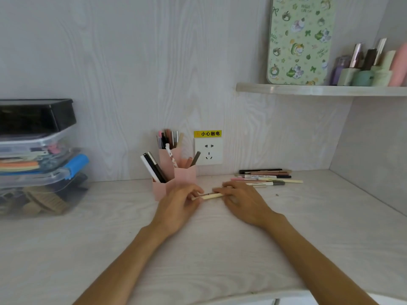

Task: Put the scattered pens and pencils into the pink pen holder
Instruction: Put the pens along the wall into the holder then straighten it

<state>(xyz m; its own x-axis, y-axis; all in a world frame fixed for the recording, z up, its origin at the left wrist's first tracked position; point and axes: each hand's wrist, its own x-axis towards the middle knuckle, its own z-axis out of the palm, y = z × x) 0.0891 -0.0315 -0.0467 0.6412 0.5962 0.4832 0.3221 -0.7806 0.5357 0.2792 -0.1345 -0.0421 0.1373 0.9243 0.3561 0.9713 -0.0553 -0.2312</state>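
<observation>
both hands meet over the middle of the worktop, each pinching one end of a cream pen: the left hand has its fingertips closed on the pen's left end, the right hand has its fingers closed on the right end. the pen lies level, its long axis running left to right across the view, just off or resting on the worktop; i cannot tell which.

the pink holder stands just beyond and left of the pen, nearest the left hand, almost touching its knuckles. so the coming move probably means tipping the pen upright and lifting it up and to the left, which the left hand is better placed to do.

the pen is slim and pale, with a dark mark near its middle. farther back on the right, a loose pile of pens lies along the wall, all lying roughly left to right, still to be gathered.
</observation>
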